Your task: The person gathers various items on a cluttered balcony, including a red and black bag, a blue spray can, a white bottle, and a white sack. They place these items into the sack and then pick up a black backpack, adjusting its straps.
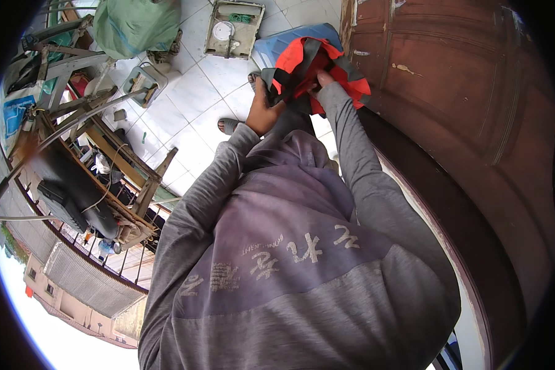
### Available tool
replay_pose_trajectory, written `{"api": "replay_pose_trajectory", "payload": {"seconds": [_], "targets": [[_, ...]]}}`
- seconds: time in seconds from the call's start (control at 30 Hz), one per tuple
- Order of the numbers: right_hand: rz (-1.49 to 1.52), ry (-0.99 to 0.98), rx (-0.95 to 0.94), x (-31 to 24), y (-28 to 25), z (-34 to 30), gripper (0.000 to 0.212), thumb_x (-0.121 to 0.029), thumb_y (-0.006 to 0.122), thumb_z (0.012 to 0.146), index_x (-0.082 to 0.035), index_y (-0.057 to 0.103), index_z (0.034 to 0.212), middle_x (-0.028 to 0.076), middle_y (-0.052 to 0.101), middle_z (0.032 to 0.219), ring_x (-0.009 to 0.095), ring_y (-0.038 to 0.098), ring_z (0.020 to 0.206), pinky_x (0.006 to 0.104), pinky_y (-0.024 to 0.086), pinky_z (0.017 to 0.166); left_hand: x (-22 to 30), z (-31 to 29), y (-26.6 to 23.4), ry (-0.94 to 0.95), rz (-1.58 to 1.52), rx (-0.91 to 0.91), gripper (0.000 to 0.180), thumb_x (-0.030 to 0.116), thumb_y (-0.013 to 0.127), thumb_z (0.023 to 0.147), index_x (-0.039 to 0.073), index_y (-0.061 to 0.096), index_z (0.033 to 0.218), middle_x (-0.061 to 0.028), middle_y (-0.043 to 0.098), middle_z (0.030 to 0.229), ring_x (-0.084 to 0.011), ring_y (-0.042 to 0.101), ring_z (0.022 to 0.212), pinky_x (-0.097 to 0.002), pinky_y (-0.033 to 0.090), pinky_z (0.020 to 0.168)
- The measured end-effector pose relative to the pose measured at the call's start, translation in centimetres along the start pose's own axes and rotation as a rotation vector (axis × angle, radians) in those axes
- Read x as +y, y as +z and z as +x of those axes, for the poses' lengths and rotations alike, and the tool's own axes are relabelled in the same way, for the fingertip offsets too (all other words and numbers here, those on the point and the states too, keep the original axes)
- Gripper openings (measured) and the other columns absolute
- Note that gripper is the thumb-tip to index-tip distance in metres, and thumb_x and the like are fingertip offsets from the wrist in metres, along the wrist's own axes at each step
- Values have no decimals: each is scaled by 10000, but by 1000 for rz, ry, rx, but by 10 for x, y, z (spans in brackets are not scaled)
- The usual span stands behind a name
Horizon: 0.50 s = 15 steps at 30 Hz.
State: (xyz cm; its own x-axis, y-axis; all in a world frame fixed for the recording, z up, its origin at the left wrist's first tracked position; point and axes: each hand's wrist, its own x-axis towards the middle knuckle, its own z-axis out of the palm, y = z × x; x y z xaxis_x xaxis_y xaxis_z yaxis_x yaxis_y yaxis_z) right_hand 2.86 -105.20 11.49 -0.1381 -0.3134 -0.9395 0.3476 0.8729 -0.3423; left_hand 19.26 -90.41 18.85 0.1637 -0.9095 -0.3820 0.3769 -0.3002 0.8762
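Note:
A bright red cloth piece [350, 76] with dark grey bands hangs bunched in front of me above my lap; its open folds face up, and I cannot tell whether it is a bag or a garment. My left hand [266, 112] is closed on its dark grey edge at the left, thumb pointing up. Reaching in from the right, my right hand [324, 80] grips the red folds near the middle. Most of its fingers are hidden by the cloth. Both forearms wear grey sleeves.
Behind the cloth stands a blue plastic stool or box [271, 48]. A shallow tray [211, 42] with a white roll and green cord lies on the tiled floor [194, 92]. A brown wooden door [438, 68] is at right. Left are a green sack [135, 28] and a cluttered wooden frame [139, 179].

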Motion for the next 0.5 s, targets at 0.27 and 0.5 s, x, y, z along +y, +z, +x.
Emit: {"api": "replay_pose_trajectory", "payload": {"seconds": [0.27,0.5], "targets": [[56,-95,253,85,7,101,51,-125,509,837,-92,478,813,-14,426,623,57,359,458,190,317,405,22,15,19,29,161,27,768,1,616,793,-47,209,1443,-229,529,1278,-289,559,1183,-342,452,1004],[-153,320,-69,32,-21,59,72,-132,505,821,-91,462,780,-18,411,599,46,326,433,186,307,396,16,25,15,16,314,-10,657,59,665,779,-16,300,1321,-246,566,1174,-328,589,1115,-409,480,933]]}}
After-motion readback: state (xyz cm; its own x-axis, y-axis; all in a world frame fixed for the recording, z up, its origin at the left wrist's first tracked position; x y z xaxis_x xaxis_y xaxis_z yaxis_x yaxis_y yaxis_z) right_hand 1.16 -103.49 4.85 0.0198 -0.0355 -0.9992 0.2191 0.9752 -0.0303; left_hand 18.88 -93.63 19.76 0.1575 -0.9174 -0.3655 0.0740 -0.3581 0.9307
